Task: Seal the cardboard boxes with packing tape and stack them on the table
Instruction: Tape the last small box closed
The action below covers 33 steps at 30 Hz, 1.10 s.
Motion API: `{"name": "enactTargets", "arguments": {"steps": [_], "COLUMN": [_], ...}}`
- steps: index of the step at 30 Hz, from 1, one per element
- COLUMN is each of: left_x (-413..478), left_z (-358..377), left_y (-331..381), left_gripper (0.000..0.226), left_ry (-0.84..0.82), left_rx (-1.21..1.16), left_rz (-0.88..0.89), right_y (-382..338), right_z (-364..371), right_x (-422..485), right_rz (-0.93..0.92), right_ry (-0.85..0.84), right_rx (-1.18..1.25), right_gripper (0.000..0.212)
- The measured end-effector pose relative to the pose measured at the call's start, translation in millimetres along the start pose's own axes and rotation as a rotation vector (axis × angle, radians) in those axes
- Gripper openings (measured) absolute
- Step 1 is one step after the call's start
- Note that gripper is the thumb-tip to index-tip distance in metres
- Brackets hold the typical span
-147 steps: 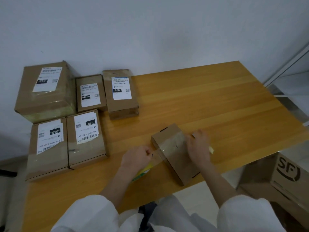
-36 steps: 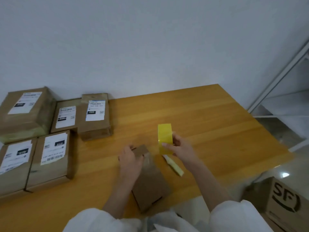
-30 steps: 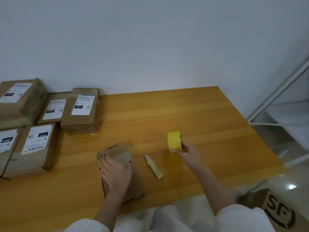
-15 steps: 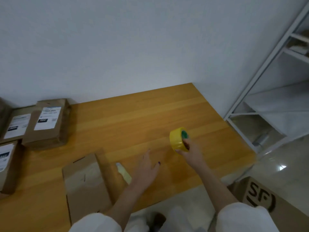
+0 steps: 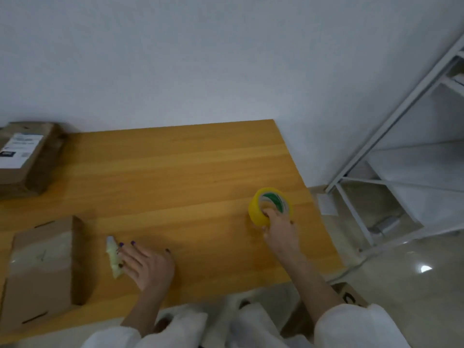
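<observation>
At the table's (image 5: 175, 172) far left edge lies a labelled box (image 5: 25, 156), closed and flat; whether its seams are taped cannot be told. At the near left corner lies a second box (image 5: 42, 267), closed, with a glossy strip across its top that appears to be tape. It is judged sealed but not stacked.

Just right of it lies a pale crumpled scrap (image 5: 113, 254), probably waste tape. The left hand (image 5: 145, 262) rests flat on the table, fingers spread, fingertips touching the scrap, gripping nothing.

Near the right edge the tape roll (image 5: 270, 205) stands on the wood. The right hand (image 5: 278, 231) has its fingers hooked into the core, thumb outside.

Sealing appears complete for the near box; stacking remains.

The surface is bare yellow wood. A plain white wall (image 5: 200, 59) stands behind, a white metal shelf frame (image 5: 391, 126) to the right, and a carton (image 5: 351, 296) on the glossy floor (image 5: 414, 285).
</observation>
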<state>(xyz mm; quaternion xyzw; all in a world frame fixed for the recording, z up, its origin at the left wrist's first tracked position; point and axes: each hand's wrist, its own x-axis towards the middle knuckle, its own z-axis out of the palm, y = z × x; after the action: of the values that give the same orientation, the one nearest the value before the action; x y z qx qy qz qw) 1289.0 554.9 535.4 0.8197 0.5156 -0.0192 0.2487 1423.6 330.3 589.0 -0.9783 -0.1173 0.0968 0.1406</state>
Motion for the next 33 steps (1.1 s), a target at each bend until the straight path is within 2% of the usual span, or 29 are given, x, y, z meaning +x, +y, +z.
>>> {"name": "enactTargets", "arguments": {"steps": [3, 6, 10, 13, 15, 17, 19, 23, 26, 29, 31, 33], "left_x": [-14.2, -25.4, -27.6, -10.8, 2.3, 13.3, 20.9, 37.6, 25.9, -9.5, -39.4, -71.1], "left_z": [13.0, 19.3, 12.7, -1.3, -8.8, -16.1, -22.5, -27.3, -22.9, -8.1, 9.2, 25.8], "left_y": [3.4, 4.3, 9.9, 6.7, 0.6, -3.7, -7.1, -15.7, 6.0, 68.9, 119.3, 163.4], "left_gripper": [0.07, 0.062, 0.062, 0.066, 0.064, 0.058, 0.051, 0.049, 0.034, 0.029, 0.022, 0.021], "left_ry": [-0.032, -0.065, 0.013, 0.05, 0.091, 0.145, 0.14, 0.037, -0.017, -0.062, -0.169, -0.279], "left_rx": [0.026, 0.107, 0.136, 0.147, 0.117, 0.095, 0.161, 0.157, -0.019, -0.283, -0.375, -0.434], "left_rz": [-0.085, -0.022, 0.004, -0.062, -0.098, -0.174, -0.245, -0.356, -0.25, -0.074, 0.125, 0.315], "right_y": [25.5, 43.5, 58.7, 67.5, 71.8, 74.5, 75.9, 80.6, 79.8, 72.2, 68.0, 65.1], "right_z": [-0.7, 1.3, 6.0, 11.5, 8.8, 2.2, -5.6, -9.4, -16.9, -29.6, -32.2, -31.8], "right_x": [4.3, 6.7, 6.1, 4.4, 3.2, 2.5, 3.6, 13.7, 11.7, 9.5, 10.4, 10.1], "right_rz": [-0.062, -0.111, -0.179, -0.26, -0.276, -0.215, -0.073, 0.185, 0.206, 0.125, 0.066, 0.045], "right_ry": [-0.032, -0.08, -0.128, -0.075, 0.027, 0.176, 0.226, 0.067, 0.135, 0.165, -0.002, -0.222], "right_rx": [-0.078, -0.092, -0.115, 0.032, 0.21, 0.335, 0.418, 0.552, 0.536, 0.625, 0.798, 1.001], "right_gripper": [0.042, 0.044, 0.042, 0.038, 0.039, 0.042, 0.048, 0.062, 0.054, 0.033, 0.018, 0.017]}}
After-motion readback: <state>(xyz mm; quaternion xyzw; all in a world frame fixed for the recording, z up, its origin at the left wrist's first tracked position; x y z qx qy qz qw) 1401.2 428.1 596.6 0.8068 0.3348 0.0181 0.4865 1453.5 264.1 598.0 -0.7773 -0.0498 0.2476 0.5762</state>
